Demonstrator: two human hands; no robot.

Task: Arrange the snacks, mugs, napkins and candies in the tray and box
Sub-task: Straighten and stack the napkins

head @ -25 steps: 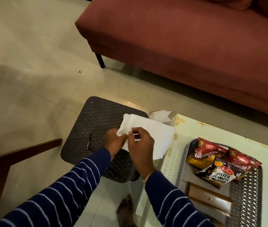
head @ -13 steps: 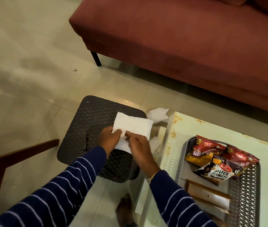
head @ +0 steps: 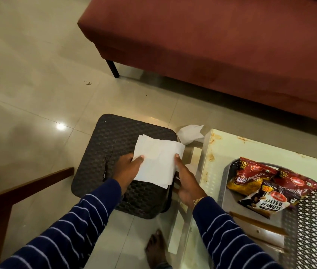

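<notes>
While the left hand (head: 127, 168) pinches the left edge of the white napkin (head: 156, 161) with thumb on top and the other fingers under it, the paper is kept flat above the dark woven stool (head: 103, 152), probably so that it can be folded straight. The right hand (head: 185, 181) holds the opposite edge, its thumb on the paper and the fingers half open beneath; I cannot tell how firmly they press. Both hands keep the napkin stretched between them, and this looks like the folding step before it goes to the tray.

A second crumpled napkin (head: 190, 133) lies on the floor just beyond the stool, beside the corner of the white table (head: 250, 150). On the table stands the grey perforated tray (head: 305, 220), where three snack packets (head: 270, 189) are already piled at the far end, one partly over another. The near part of the tray is free, perhaps reserved for napkins. Mugs and candies are not visible.
</notes>
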